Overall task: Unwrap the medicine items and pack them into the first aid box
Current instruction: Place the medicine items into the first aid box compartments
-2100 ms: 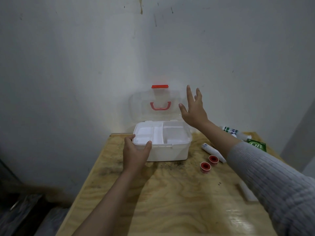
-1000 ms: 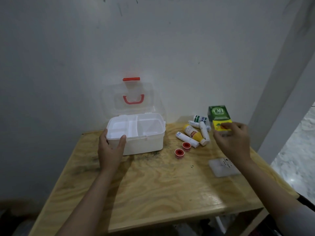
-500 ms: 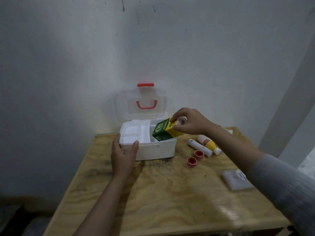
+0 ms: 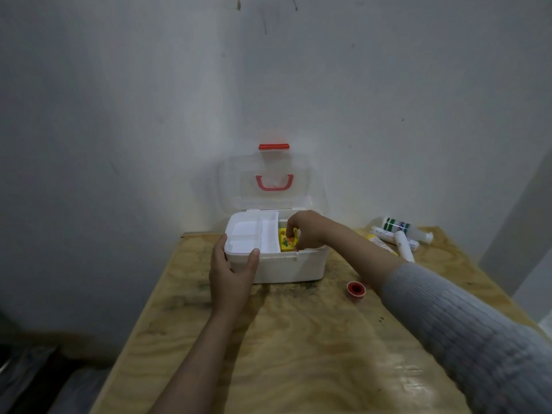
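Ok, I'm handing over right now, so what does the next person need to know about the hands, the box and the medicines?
Left hand: gripping the front left corner of the first aid box, steadying it.
Right hand: inside the box's right compartment, fingers on the yellow carton; grip or release unclear.
Box: lid open against the wall, left compartments look bare.
Done: the carton is in the box.
Left: tubes and bottle lie at the table's far right, a red cap sits near the box. None is packed yet.
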